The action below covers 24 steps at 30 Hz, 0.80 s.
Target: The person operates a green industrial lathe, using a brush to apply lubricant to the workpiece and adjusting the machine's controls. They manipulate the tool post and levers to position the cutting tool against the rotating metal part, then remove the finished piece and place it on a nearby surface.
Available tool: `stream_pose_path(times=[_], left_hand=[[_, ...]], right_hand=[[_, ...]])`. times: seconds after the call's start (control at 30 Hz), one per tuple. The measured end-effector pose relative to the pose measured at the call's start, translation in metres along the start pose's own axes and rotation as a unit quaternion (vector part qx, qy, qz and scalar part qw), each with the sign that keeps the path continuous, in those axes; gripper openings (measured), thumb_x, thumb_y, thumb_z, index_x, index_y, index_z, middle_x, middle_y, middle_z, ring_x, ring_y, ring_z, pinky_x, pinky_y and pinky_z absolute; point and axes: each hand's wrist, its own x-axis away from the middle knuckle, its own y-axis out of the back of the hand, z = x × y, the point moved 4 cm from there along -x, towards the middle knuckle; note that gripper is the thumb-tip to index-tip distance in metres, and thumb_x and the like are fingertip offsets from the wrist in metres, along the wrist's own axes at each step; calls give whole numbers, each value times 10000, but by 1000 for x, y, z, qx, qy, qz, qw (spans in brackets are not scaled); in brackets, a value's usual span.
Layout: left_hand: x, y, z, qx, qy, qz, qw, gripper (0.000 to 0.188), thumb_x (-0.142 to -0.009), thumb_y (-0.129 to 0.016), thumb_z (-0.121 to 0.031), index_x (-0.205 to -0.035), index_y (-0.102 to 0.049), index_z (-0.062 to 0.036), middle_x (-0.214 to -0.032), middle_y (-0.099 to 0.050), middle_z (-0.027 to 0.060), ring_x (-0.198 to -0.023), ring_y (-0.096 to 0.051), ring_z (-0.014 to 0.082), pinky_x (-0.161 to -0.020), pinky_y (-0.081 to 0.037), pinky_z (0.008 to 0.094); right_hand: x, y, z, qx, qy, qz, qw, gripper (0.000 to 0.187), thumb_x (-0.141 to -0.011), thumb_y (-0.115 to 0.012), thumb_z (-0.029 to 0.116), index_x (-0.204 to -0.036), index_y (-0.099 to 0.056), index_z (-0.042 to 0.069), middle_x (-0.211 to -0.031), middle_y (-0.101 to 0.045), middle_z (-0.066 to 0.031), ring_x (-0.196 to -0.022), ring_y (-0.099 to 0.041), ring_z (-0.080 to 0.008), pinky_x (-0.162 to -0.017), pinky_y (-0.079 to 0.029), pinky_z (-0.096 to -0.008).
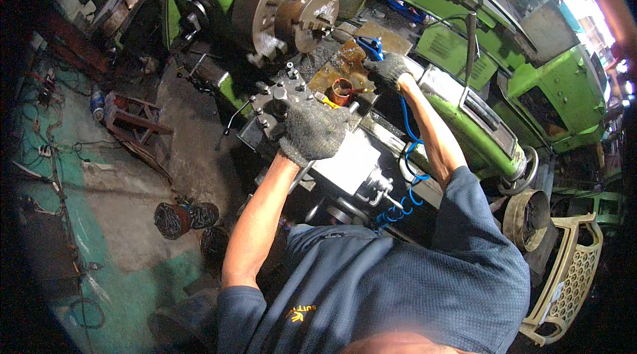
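Note:
My right hand (390, 71), in a dark grey knit glove, is closed around a blue air blow gun (370, 47). From it a blue coiled hose (406, 122) hangs down across the lathe carriage. My left hand (313, 131), gloved alike, lies over the carriage against the bolted tool post (280, 100); its fingers are mostly hidden. Just past that hand are a yellow handle (325, 100) and a red cup (342, 91) with dark contents. Farther off, the lathe chuck (265, 12) holds a round metal workpiece (310, 21); the chuck jaws look smeared by motion.
The green lathe bed (458, 115) runs off to the right, ending near a handwheel (521, 171). A metal crank (381, 188) sticks out close to my body. On the left floor are a rusty frame (136, 118), cables and bundled dark coils (174, 220). A beige grille (564, 281) leans at right.

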Motion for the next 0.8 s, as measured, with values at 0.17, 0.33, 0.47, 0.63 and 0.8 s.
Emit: stream_pose_path(times=[0.17, 0.33, 0.47, 0.63, 0.8], left_hand=[[3, -1, 2, 36, -2, -50, 998, 153, -772, -633, -185, -871, -744, -146, -687, -653, 116, -611, -625, 324, -582, -485, 480], [0, 0, 0, 7, 19, 3, 1000, 185, -766, -655, -192, -898, -776, -148, -796, -711, 105, -704, -663, 326, -647, -516, 472], [3, -1, 1, 15, 5, -18, 1000, 146, -768, -648, -200, -864, -746, -151, -748, -679, 103, -666, -646, 322, -613, -496, 471], [2, -3, 0, 12, -26, -60, 998, 79, -769, -619, -199, -800, -679, -157, -632, -605, 108, -580, -597, 324, -545, -445, 478], [2, -6, 2, 39, -29, -65, 997, 92, -767, -619, -196, -810, -686, -150, -643, -613, 109, -589, -602, 328, -556, -446, 477]], right_hand=[[10, -1, 12, -50, -12, 34, 998, 400, -857, -724, 397, -826, -741, -2, -692, -712, -95, -534, -659, -197, -506, -543, -354], [-26, -8, -13, 41, 67, -12, 997, 389, -867, -716, 391, -794, -728, 9, -677, -697, -83, -526, -642, -190, -491, -517, -345], [-8, -9, 6, 9, 42, 23, 999, 388, -862, -717, 397, -780, -729, 18, -665, -690, -77, -528, -637, -182, -506, -515, -347], [8, 0, 13, 7, 25, 17, 1000, 418, -856, -726, 422, -800, -741, 8, -679, -703, -82, -542, -645, -184, -535, -519, -352], [19, 5, 7, -19, 16, 10, 1000, 447, -843, -745, 445, -818, -741, -2, -687, -710, -87, -547, -650, -185, -548, -527, -356]])
